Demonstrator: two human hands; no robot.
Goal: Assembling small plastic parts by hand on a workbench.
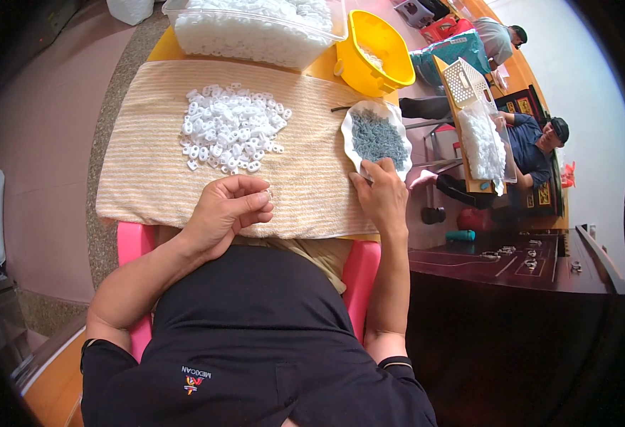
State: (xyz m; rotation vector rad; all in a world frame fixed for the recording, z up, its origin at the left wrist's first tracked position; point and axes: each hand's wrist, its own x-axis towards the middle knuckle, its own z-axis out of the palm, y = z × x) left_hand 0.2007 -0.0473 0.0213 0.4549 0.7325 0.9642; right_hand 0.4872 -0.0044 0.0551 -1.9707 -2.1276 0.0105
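Observation:
My left hand [234, 208] is closed, with thumb and forefinger pinching a small white plastic piece [269, 193] that is mostly hidden by the fingers. It hovers over the near edge of the striped towel [312, 178]. Just beyond it lies a loose pile of small white plastic pieces with holes [234, 128]. At the towel's right side is a white wavy-rimmed dish [349, 135] of small grey-blue pieces [380, 139]. My right hand [384, 193] reaches to the dish's near edge, fingers bent together at the grey pieces; whatever is between the fingertips is hidden.
Behind the towel stand a clear tub [255, 53] filled with white pieces and a yellow basket [375, 60]. A pink chair [361, 285] surrounds my lap. Off to the right, two people sit by another table [462, 142] bearing a white heap and a perforated basket.

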